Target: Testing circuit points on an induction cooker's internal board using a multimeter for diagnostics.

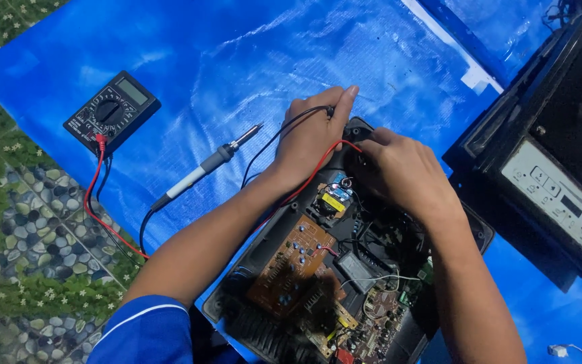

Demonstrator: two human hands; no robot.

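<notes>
An opened black appliance casing [237,296] lies on a blue plastic sheet, showing brown circuit boards [291,259] and a yellow transformer [335,201]. My left hand [311,138] rests at the casing's far edge with the black probe lead [284,128] under its fingers. My right hand [405,168] presses into the casing's far corner, with the red probe lead [321,162] running to it. Both leads trail back to a black multimeter [111,111] at the left.
A soldering iron [210,164] lies on the blue sheet [250,54] between the multimeter and my left hand. A black cover with a grey button panel [560,202] stands at the right. Patterned floor [15,222] shows at the left.
</notes>
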